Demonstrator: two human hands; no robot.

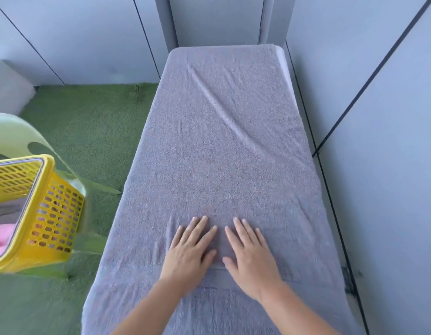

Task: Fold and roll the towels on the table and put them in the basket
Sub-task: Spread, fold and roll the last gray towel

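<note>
A narrow desk [283,60] is set lengthwise between pale grey wall panels [379,112], and nearly all of it is covered by a grey towel [224,146]. Only a pale strip of the desk is seen at the far right corner. The towel is spread flat, with long creases running diagonally across its far half, and its near end is cut off by the bottom edge of the view.

The left hand [189,252] and the right hand [252,257] are laid palm down on the towel's near part, side by side. The fingers [200,226] are held straight and slightly spread, and nothing is gripped. A short ridge is seen between the palms, but whether it is a hem or a fold cannot be told.

To the left, apart from the desk, a yellow perforated basket [57,213] is set on a pale green chair [21,136]. It is blurred and cut off by the left edge. Grey cloth [9,211] and pink cloth [1,238] are partly seen inside it. The floor is covered by green carpet [88,122].
</note>
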